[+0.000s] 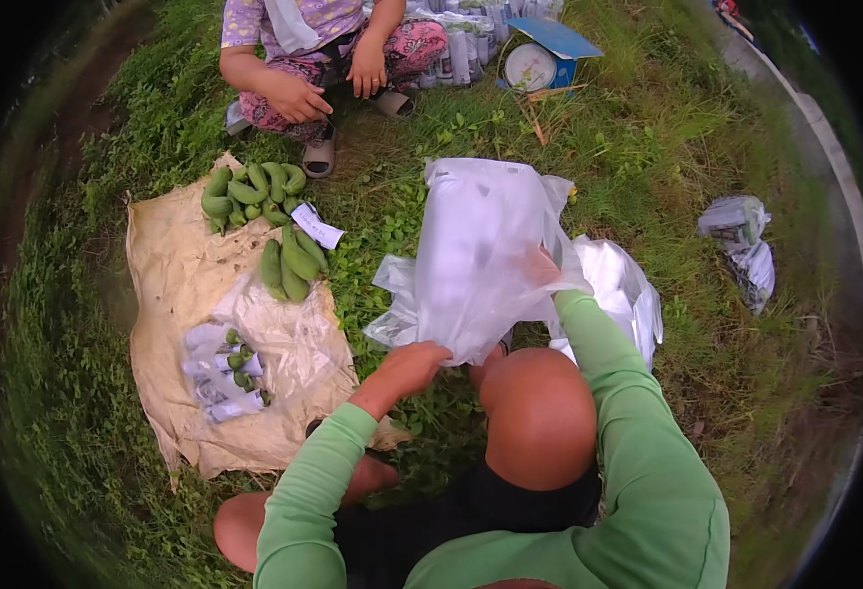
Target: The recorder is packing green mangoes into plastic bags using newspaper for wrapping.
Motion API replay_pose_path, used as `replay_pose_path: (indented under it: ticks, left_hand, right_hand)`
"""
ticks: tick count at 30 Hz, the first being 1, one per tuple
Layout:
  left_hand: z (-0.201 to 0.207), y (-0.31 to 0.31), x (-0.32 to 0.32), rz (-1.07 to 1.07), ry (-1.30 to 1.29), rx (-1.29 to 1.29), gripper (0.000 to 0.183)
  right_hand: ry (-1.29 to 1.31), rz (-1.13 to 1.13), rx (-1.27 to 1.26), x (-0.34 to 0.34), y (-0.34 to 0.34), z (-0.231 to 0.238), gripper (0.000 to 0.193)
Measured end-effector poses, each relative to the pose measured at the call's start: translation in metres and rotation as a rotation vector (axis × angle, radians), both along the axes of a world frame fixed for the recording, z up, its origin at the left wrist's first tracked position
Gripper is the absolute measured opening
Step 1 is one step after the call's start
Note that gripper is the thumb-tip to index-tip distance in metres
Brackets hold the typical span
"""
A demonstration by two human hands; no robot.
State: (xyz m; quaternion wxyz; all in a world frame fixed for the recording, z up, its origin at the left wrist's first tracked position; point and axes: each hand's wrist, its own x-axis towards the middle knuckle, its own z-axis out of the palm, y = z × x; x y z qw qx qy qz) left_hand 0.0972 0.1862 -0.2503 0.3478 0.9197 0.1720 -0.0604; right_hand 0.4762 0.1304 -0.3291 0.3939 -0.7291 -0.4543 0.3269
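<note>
In front of my knees a large clear plastic bag (559, 211) surrounds a thick bundle of white paper (471, 231). My left hand (414, 368) is closed on the near left edge of the bag, its fingertips tucked into the plastic. On the right side, my right hand (542, 267) is at the bag, veiled by the film, so its fingers do not show clearly. Just right of the bundle lies another pile of white sheets in plastic (613, 294), partly behind my right forearm.
A tan sheet (181, 285) at left carries green bananas (255, 191), more green fruit (294, 263) and a bag of paper-wrapped fruit (225, 373). Beyond, a person (304, 69) squats near wrapped bundles (466, 49) and a blue dial scale (539, 64). Filled bags (741, 245) lie far right.
</note>
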Motion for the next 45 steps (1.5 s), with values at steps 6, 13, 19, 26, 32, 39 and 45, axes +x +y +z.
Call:
replay_pose_path:
  ticks: [6, 13, 19, 26, 32, 39, 45]
  left_hand:
    - [0.008, 0.018, -0.035, -0.057, 0.150, 0.010, 0.033]
    - [0.121, 0.051, -0.080, -0.079, 0.240, 0.152, 0.042]
    - [0.236, 0.036, -0.120, 0.090, 0.143, 0.270, 0.045]
    - [0.299, -0.010, -0.150, 0.164, 0.053, 0.267, 0.048]
    - [0.275, -0.015, -0.165, 0.200, -0.004, 0.197, 0.052]
    - [0.248, -0.007, -0.193, 0.250, 0.042, 0.084, 0.056]
    - [0.246, -0.001, -0.220, 0.359, 0.074, -0.027, 0.057]
  right_hand:
    - [-0.251, 0.451, -0.208, -0.034, -0.154, 0.011, 0.042]
    - [-0.356, 0.764, -0.428, -0.053, -0.174, 0.078, 0.043]
    - [-0.507, 0.616, -0.078, -0.066, -0.068, 0.247, 0.034]
    - [-0.681, 0.771, 0.215, -0.175, 0.023, 0.343, 0.033]
    - [-0.644, 0.980, 0.079, -0.256, 0.048, 0.317, 0.029]
    - [-0.347, 1.029, -0.018, -0.256, 0.050, 0.282, 0.042]
    - [-0.151, 1.072, -0.092, -0.260, 0.049, 0.267, 0.049]
